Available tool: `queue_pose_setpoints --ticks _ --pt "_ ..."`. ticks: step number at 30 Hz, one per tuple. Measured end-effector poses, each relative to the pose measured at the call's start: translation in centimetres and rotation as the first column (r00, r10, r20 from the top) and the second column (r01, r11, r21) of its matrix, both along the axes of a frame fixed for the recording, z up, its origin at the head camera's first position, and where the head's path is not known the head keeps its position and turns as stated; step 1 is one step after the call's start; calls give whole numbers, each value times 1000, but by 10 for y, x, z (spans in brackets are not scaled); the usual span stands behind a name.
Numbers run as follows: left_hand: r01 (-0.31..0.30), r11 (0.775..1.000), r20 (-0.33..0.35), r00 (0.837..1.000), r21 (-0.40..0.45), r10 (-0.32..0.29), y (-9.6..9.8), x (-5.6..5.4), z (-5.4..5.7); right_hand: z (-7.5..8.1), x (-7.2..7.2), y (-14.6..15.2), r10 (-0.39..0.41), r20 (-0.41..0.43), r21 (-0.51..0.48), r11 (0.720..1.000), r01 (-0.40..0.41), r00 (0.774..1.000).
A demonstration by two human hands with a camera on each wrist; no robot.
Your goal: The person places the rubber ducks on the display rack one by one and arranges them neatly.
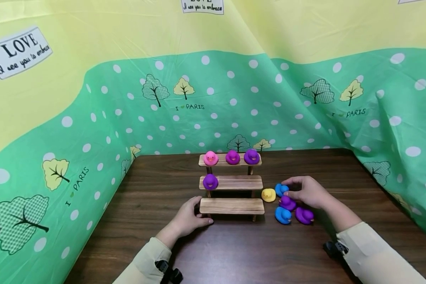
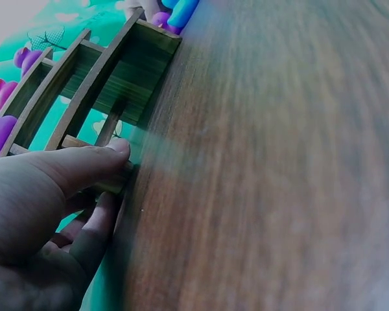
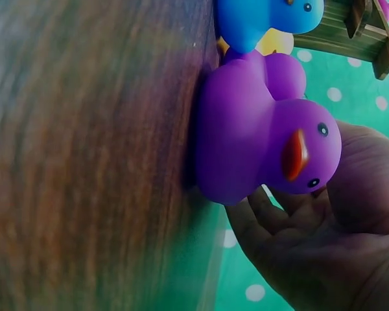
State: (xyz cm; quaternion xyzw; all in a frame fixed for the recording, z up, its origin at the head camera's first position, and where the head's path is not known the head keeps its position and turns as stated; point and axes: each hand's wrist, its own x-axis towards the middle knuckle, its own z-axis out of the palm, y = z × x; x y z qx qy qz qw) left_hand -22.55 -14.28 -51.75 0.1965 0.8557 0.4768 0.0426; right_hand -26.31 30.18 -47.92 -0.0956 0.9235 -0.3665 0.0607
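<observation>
A three-tier wooden display stand (image 1: 231, 206) stands mid-table. My left hand (image 1: 189, 217) grips the left end of its lowest step, and the left wrist view shows thumb and fingers around a wooden leg (image 2: 109, 126). At the stand's right, my right hand (image 1: 311, 193) pinches a blue rubber duck (image 1: 281, 190) between thumb and fingers. Beside it sit a yellow duck (image 1: 268, 195), a purple duck (image 1: 287, 203), another blue duck (image 1: 283, 215) and another purple duck (image 1: 304, 215). That last duck hides the pinched one in the right wrist view.
The top step carries a pink duck (image 1: 210, 158), a magenta-purple duck (image 1: 232, 157) and a purple duck (image 1: 251, 156). One purple duck (image 1: 210, 182) sits at the middle step's left end. A printed green and yellow cloth (image 1: 216, 90) hangs behind the dark wooden table (image 1: 234, 252).
</observation>
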Motion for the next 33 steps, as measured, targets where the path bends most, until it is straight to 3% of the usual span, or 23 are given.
queue_pose_setpoints --ticks 9,22,29,33 --pt "9 1000 7 1000 7 -9 0 1 2 -2 1 0 -25 40 -11 1000 25 999" --pt "6 1000 4 1000 10 -6 0 0 0 0 4 -3 -58 36 -19 998 59 998" --pt "3 1000 15 1000 22 -4 0 -1 -1 7 8 -7 -91 -57 38 995 93 994" --pt "1 1000 8 1000 11 -1 0 -1 -1 13 12 -13 -110 -87 9 994 111 990"
